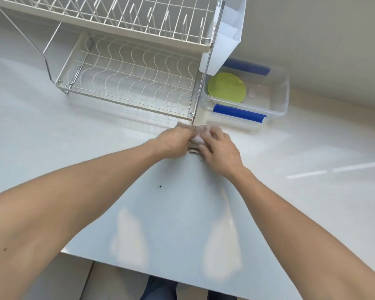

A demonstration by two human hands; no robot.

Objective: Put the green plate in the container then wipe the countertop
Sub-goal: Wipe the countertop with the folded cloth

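Observation:
The green plate [226,87] lies flat inside the clear plastic container [279,98], which has blue clip handles and stands at the right of the dish rack. On the white countertop [95,148], just in front of the rack's near right corner, a pale folded cloth [198,135] is held between both hands. My left hand [173,144] grips its left side and my right hand [220,150] presses on its right side. The hands cover most of the cloth.
A cream two-tier wire dish rack [128,79] stands at the back with nothing in its tiers, and a white cutlery holder [223,35] hangs on its right end. A small dark speck [160,186] marks the counter. The counter's front edge runs below my forearms.

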